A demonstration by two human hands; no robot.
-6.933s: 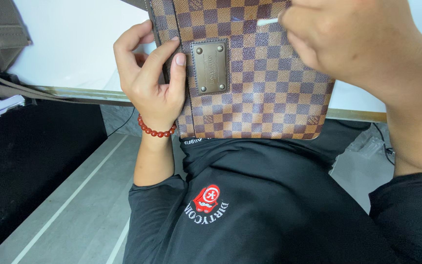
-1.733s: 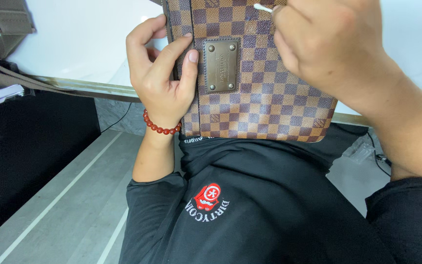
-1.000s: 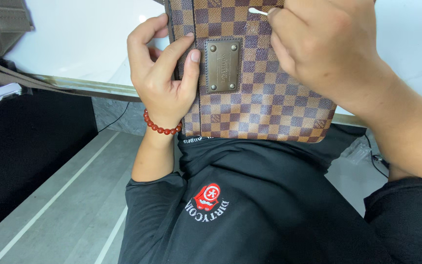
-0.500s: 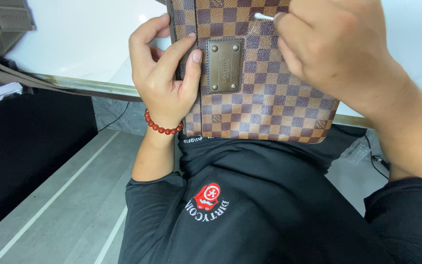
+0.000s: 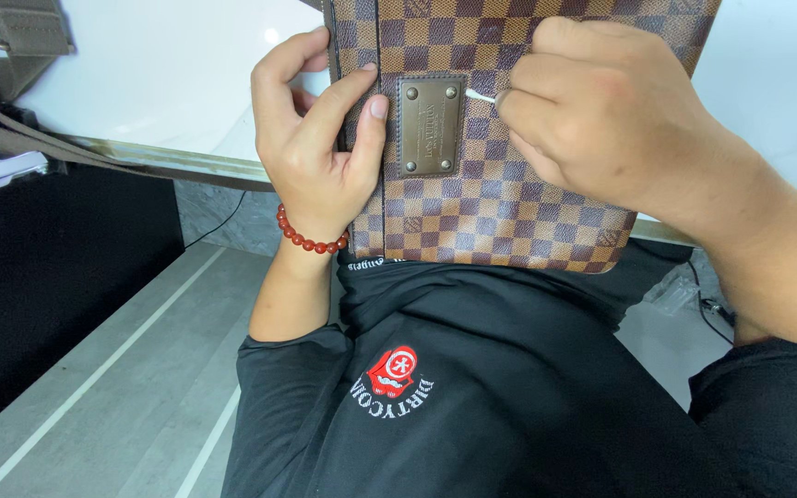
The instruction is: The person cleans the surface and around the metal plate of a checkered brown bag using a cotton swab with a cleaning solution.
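A brown checkered bag (image 5: 500, 198) stands upright on my lap against the edge of a white table (image 5: 168, 83). My left hand (image 5: 320, 148), with a red bead bracelet on the wrist, grips the bag's left edge, thumb on the front beside a dark brown leather patch (image 5: 429, 124). My right hand (image 5: 601, 115) pinches a white cotton swab (image 5: 480, 95); its tip touches the patch's upper right edge.
A brown bag strap (image 5: 29, 138) runs across the table's left side, with a buckle piece at the top left. A black cabinet (image 5: 48, 277) stands at the left over a grey plank floor (image 5: 131, 387). Cables lie at the lower right.
My right hand has brought the swab down and left from the bag's top to the patch's right edge. The left hand keeps its grip on the bag.
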